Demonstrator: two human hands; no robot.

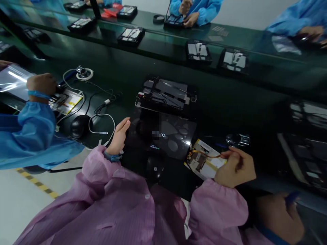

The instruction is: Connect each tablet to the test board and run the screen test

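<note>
A dark tablet screen (167, 136) lies lit in front of me, showing a partly blurred boot logo and small "android" text. At its left edge, my left hand (118, 137) grips it, thumb along the side and a wrist strap below. To the right, my right hand (236, 166) pinches the end of an orange ribbon cable (211, 156). That cable runs to a circuit board with a battery (204, 161), yellow-edged, beside the screen's lower right corner. Just beyond the screen sits an opened device tray (166, 95) with grey panels and dark strips.
A black mouse (154, 167) lies below the screen; another mouse (80, 126) and a white cable (102, 132) lie left. Co-workers' hands show at left (42, 84) and lower right (281, 214). Several device trays (131, 35) line the raised shelf. A shiny metal object (238, 140) stands right.
</note>
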